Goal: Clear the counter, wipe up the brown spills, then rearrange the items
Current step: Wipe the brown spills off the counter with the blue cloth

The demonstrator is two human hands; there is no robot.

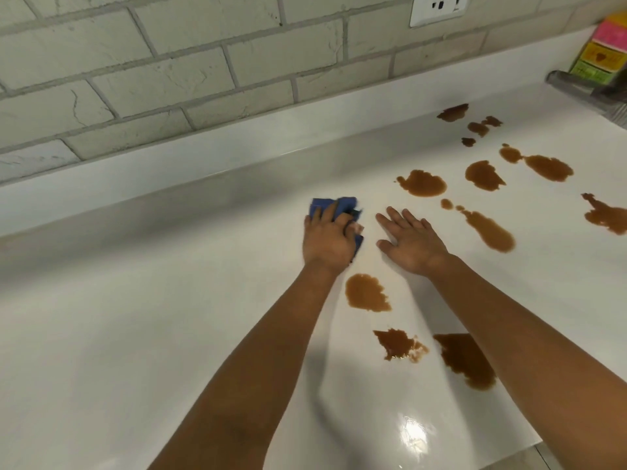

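On the white counter (pixel 135 317), my left hand (pixel 327 239) grips a blue cloth (pixel 339 205), fingers curled round the bunched fabric and pressing it down. My right hand (pixel 412 240) lies flat beside it at 3 o'clock, fingers straight and spread, holding nothing, bracing on a bare patch.

The brown spills (pixel 424 183) are nearly all to the right of my hands: several puddles fan out from 1 to 3 o'clock, and 3 more sit nearer me, around 5 o'clock, one partly under my right forearm.

I think the main risk is smearing. If I drag my right arm back, it could sweep through the puddle below it and carry liquid across the wiped side. A small bunched cloth may also saturate fast and push the puddles about rather than lift them, perhaps toward the front edge.

At far 2 o'clock, against the tiled wall (pixel 169 62), stands a stack of coloured sponges (pixel 607 52) with a grey item (pixel 590 93) in front that I can't identify; both sit close to the farthest spills and may crowd my strokes there. A wall socket (pixel 439 8) is at 1 o'clock.
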